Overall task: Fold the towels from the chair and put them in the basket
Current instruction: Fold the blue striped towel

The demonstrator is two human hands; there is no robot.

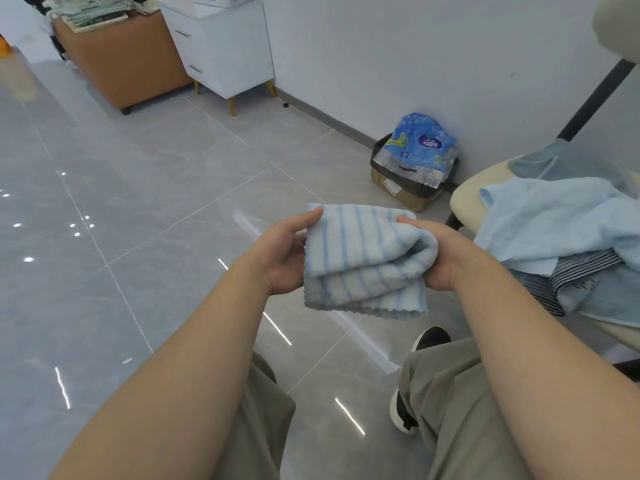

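Partly done, I judged: left hand (284, 252) and right hand (434, 258) gripped folded striped towel (367, 261); unfolded towels (554, 216) lay on chair (464, 199), right.

The striped towel (367, 258) hides fingers of left hand (280, 258) and right hand (438, 259); chair (464, 199) and white basket (221, 0) are cut off.

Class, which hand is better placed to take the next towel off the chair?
Probably right. The right hand is nearest the chair and its pale blue towel; the left hand is beyond the striped towel.
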